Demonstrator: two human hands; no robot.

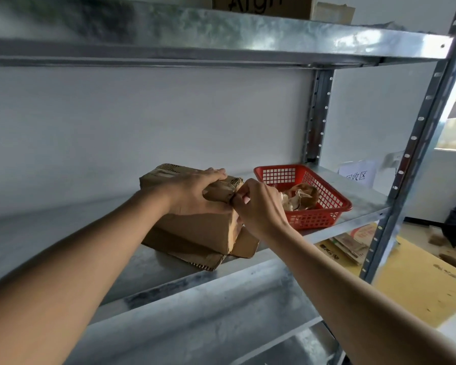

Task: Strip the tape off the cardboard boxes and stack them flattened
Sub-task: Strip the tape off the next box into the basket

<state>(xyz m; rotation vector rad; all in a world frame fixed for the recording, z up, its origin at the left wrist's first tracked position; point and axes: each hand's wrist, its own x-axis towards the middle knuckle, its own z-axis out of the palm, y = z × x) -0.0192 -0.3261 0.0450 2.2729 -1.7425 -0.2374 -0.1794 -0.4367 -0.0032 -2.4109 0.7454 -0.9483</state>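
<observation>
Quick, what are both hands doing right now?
Left hand: fingers curled over the top of the cardboard box, holding it down on the shelf.
Right hand: pinching at the box's top corner; the tape itself is too small to make out.

Galvanised metal shelf — flattened cardboard lying on it mid-shelf, red mesh basket on it to the right
</observation>
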